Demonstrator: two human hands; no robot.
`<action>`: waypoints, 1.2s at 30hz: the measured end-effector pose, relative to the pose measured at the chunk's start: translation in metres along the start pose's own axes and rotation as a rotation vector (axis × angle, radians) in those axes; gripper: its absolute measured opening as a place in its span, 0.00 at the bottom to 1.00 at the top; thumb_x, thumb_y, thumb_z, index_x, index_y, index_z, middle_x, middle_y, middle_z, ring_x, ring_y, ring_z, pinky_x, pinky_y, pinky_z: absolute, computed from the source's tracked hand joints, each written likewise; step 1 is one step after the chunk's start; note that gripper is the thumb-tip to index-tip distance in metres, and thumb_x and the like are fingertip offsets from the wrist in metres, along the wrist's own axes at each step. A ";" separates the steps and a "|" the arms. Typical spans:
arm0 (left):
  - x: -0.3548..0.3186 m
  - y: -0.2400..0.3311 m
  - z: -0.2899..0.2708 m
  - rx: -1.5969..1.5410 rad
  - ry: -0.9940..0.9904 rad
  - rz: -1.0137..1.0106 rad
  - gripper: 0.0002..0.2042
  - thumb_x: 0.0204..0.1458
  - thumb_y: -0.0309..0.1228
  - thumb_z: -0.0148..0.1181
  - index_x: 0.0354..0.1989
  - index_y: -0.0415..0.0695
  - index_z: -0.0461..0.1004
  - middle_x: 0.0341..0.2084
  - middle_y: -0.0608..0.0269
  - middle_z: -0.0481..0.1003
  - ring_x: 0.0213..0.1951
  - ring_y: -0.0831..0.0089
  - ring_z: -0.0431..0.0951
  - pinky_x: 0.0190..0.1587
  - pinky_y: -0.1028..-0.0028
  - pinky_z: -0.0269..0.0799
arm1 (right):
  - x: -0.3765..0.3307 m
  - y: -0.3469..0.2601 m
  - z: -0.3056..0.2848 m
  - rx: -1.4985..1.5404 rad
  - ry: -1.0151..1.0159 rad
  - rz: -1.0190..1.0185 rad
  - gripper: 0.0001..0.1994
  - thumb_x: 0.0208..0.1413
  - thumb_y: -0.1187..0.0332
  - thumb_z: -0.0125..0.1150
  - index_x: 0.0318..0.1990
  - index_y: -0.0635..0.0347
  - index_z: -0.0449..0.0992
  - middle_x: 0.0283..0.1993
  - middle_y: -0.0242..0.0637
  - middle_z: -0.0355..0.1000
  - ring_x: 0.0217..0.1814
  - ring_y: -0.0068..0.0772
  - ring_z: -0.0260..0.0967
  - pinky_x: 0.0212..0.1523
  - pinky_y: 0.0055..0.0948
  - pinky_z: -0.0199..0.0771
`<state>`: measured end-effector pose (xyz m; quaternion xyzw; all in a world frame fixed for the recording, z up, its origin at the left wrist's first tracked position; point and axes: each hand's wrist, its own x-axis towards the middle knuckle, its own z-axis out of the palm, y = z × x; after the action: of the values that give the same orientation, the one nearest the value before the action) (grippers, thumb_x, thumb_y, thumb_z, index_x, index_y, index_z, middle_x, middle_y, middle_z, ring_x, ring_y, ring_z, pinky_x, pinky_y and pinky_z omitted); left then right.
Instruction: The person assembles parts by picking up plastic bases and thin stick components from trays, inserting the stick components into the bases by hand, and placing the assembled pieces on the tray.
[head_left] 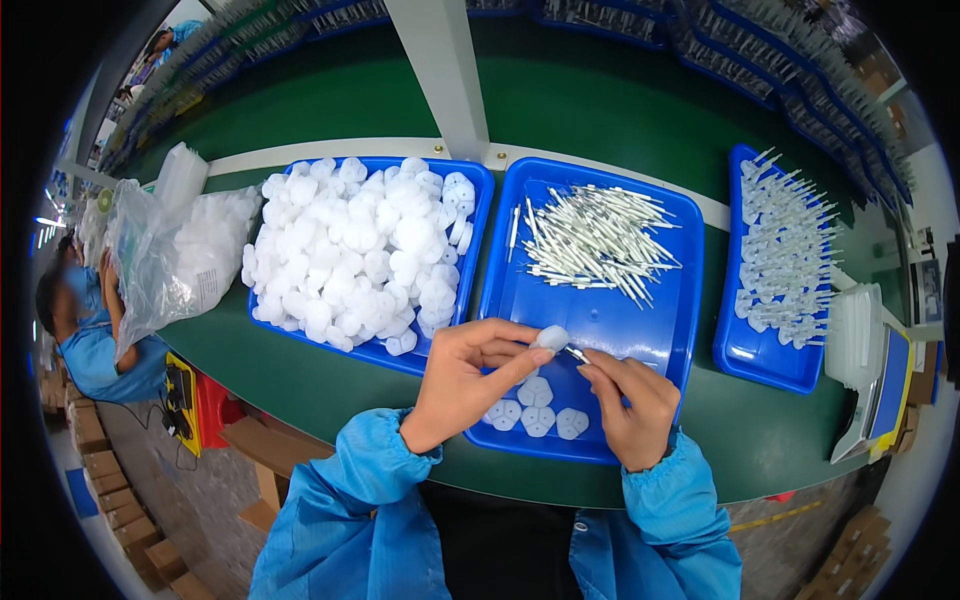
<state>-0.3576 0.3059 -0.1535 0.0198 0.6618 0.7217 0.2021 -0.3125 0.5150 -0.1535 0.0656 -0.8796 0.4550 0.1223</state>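
Note:
My left hand [465, 372] pinches a white three-lobed plastic piece [553, 337] between thumb and fingertips. In my right hand [638, 405] is a thin white rod [578, 355], held in a pinch, its end close to or touching the piece; I cannot tell whether it is inserted. Both hands are over the near part of the middle blue tray [590, 314]. A heap of similar white rods [600, 240] fills the tray's far side. Several three-lobed pieces [537, 420] lie flat at its near edge, beneath my hands.
Left stands a blue tray [480, 215] heaped with white lobed pieces [350, 255]. Clear plastic bags [190, 260] lie beyond it, next to another person [110, 345]. The right-hand blue tray [765, 372] holds rows of rod-and-piece assemblies [785, 250]. A white post [435, 70] rises behind the trays.

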 end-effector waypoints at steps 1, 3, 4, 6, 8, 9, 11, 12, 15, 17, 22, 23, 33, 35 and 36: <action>0.000 0.000 0.000 -0.019 0.005 0.026 0.09 0.58 0.18 0.66 0.47 0.29 0.79 0.43 0.47 0.84 0.45 0.67 0.86 0.48 0.74 0.82 | 0.000 0.001 0.000 0.000 0.002 0.000 0.12 0.53 0.76 0.74 0.45 0.65 0.85 0.26 0.42 0.76 0.23 0.38 0.74 0.25 0.33 0.73; 0.001 -0.002 0.002 -0.040 0.012 0.052 0.09 0.58 0.17 0.67 0.45 0.29 0.79 0.43 0.47 0.84 0.44 0.67 0.86 0.48 0.74 0.83 | 0.001 0.002 0.000 0.004 -0.014 -0.029 0.13 0.53 0.76 0.74 0.46 0.65 0.85 0.25 0.42 0.76 0.23 0.38 0.74 0.25 0.33 0.73; 0.001 -0.002 0.002 -0.023 0.021 0.075 0.09 0.57 0.17 0.67 0.45 0.29 0.79 0.43 0.48 0.83 0.44 0.67 0.86 0.47 0.74 0.83 | 0.002 0.001 -0.001 0.003 -0.015 -0.030 0.13 0.53 0.76 0.74 0.46 0.65 0.85 0.25 0.42 0.76 0.23 0.38 0.74 0.25 0.33 0.73; 0.001 -0.002 0.003 -0.005 0.028 0.098 0.09 0.56 0.16 0.68 0.44 0.29 0.79 0.42 0.49 0.83 0.44 0.68 0.86 0.46 0.75 0.84 | 0.003 -0.001 -0.003 -0.013 -0.054 -0.111 0.13 0.53 0.76 0.74 0.47 0.65 0.85 0.25 0.42 0.75 0.23 0.38 0.74 0.25 0.33 0.73; 0.001 -0.002 0.004 0.072 0.055 0.177 0.10 0.54 0.15 0.69 0.44 0.29 0.79 0.41 0.51 0.82 0.43 0.68 0.86 0.45 0.75 0.85 | 0.005 -0.001 -0.005 0.007 -0.090 -0.096 0.14 0.53 0.76 0.73 0.48 0.65 0.84 0.26 0.44 0.76 0.24 0.38 0.75 0.26 0.33 0.73; 0.002 -0.003 0.004 0.073 0.055 0.177 0.10 0.54 0.15 0.69 0.44 0.29 0.79 0.41 0.51 0.82 0.43 0.68 0.86 0.45 0.75 0.85 | 0.005 -0.001 -0.005 0.027 -0.125 -0.081 0.14 0.54 0.76 0.73 0.48 0.65 0.84 0.27 0.45 0.77 0.24 0.38 0.75 0.26 0.33 0.74; 0.002 -0.007 0.004 0.099 0.076 0.226 0.09 0.53 0.15 0.70 0.42 0.29 0.80 0.41 0.52 0.81 0.42 0.68 0.86 0.44 0.73 0.86 | 0.002 0.000 0.000 0.058 -0.104 -0.041 0.13 0.54 0.76 0.73 0.48 0.66 0.84 0.27 0.46 0.78 0.25 0.39 0.76 0.26 0.33 0.74; 0.002 -0.007 0.005 0.100 0.076 0.226 0.09 0.53 0.15 0.70 0.42 0.29 0.80 0.41 0.52 0.81 0.42 0.68 0.86 0.44 0.73 0.86 | 0.001 0.000 0.001 0.088 -0.082 0.000 0.12 0.54 0.76 0.73 0.47 0.66 0.84 0.28 0.46 0.78 0.26 0.40 0.77 0.27 0.33 0.75; 0.002 -0.006 0.007 0.333 0.142 0.391 0.09 0.51 0.16 0.72 0.40 0.30 0.81 0.39 0.50 0.81 0.40 0.66 0.86 0.41 0.73 0.87 | 0.000 0.003 -0.001 0.096 -0.100 0.065 0.10 0.55 0.77 0.72 0.44 0.67 0.84 0.29 0.47 0.79 0.27 0.41 0.79 0.27 0.32 0.75; 0.002 -0.004 0.009 0.460 0.177 0.504 0.09 0.48 0.16 0.74 0.38 0.31 0.82 0.37 0.49 0.82 0.38 0.65 0.87 0.38 0.73 0.87 | 0.001 0.001 -0.002 0.094 -0.086 0.068 0.09 0.55 0.77 0.72 0.43 0.67 0.84 0.28 0.47 0.79 0.27 0.41 0.79 0.27 0.32 0.76; 0.001 -0.003 0.009 0.508 0.186 0.539 0.10 0.47 0.16 0.75 0.38 0.31 0.82 0.36 0.50 0.82 0.37 0.65 0.87 0.37 0.73 0.86 | 0.002 0.000 0.000 0.064 -0.034 0.033 0.07 0.55 0.77 0.72 0.41 0.67 0.84 0.29 0.47 0.80 0.27 0.42 0.79 0.28 0.33 0.76; 0.001 -0.002 0.009 0.526 0.182 0.547 0.10 0.46 0.16 0.75 0.38 0.31 0.82 0.36 0.50 0.82 0.36 0.65 0.87 0.37 0.73 0.86 | 0.002 0.000 0.000 0.066 -0.030 0.037 0.07 0.55 0.77 0.72 0.41 0.67 0.84 0.29 0.47 0.80 0.27 0.41 0.79 0.28 0.34 0.76; 0.001 -0.003 0.008 0.475 0.177 0.540 0.11 0.46 0.16 0.75 0.38 0.32 0.82 0.35 0.49 0.82 0.37 0.65 0.87 0.37 0.73 0.87 | 0.004 -0.002 -0.002 -0.031 0.002 -0.056 0.09 0.48 0.78 0.76 0.38 0.64 0.85 0.31 0.38 0.72 0.32 0.38 0.69 0.31 0.33 0.71; 0.002 -0.003 0.010 0.486 0.175 0.549 0.11 0.46 0.17 0.75 0.38 0.33 0.82 0.36 0.50 0.82 0.36 0.66 0.87 0.36 0.74 0.86 | 0.004 -0.001 -0.001 -0.021 0.008 -0.052 0.09 0.48 0.78 0.76 0.38 0.64 0.85 0.31 0.38 0.72 0.32 0.38 0.70 0.31 0.34 0.71; 0.001 -0.003 0.010 0.485 0.173 0.549 0.11 0.46 0.17 0.75 0.38 0.33 0.82 0.36 0.50 0.82 0.36 0.66 0.87 0.36 0.74 0.86 | 0.004 0.000 -0.001 -0.012 0.012 -0.047 0.09 0.48 0.78 0.76 0.38 0.64 0.85 0.31 0.38 0.72 0.32 0.38 0.70 0.31 0.34 0.71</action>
<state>-0.3547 0.3153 -0.1559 0.1828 0.7982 0.5702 -0.0663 -0.3162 0.5155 -0.1517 0.0829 -0.8797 0.4473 0.1387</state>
